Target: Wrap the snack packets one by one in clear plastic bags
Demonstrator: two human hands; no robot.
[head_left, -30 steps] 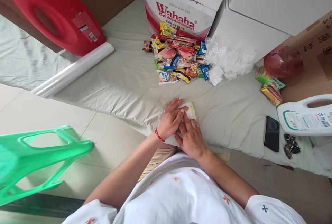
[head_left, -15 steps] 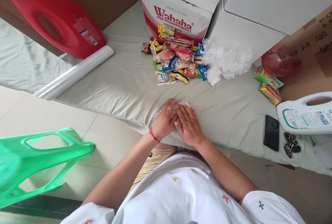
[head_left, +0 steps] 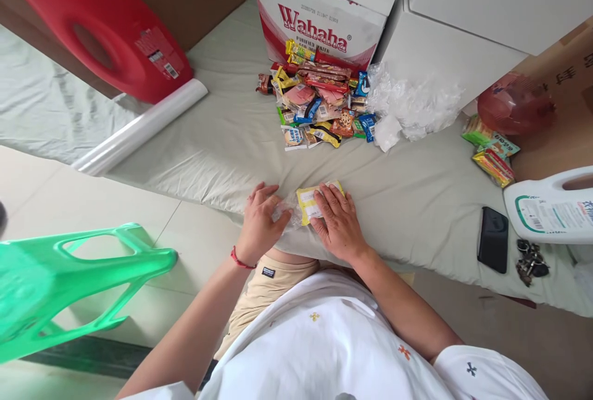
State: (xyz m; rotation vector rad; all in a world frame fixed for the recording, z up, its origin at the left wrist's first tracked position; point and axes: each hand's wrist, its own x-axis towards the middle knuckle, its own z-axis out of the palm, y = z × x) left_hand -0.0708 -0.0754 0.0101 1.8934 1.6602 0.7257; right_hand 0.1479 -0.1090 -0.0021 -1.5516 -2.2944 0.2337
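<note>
A yellow snack packet lies on the grey-green sheet near its front edge, with clear plastic wrap around its left end. My right hand lies flat on the packet's right part, fingers stretched out. My left hand, with a red cord at the wrist, rests to the left of the packet, and its fingers pinch the edge of the clear wrap.
A heap of mixed snack packets lies before a Wahaha carton, with crumpled clear plastic beside it. A roll of film and a red jug are at left, a green stool on the floor. Phone, keys and white jug at right.
My left hand has slid off the packet to the left, drawing the clear wrap with it. The yellow packet now shows between my hands. My right hand stays pressed on it.
</note>
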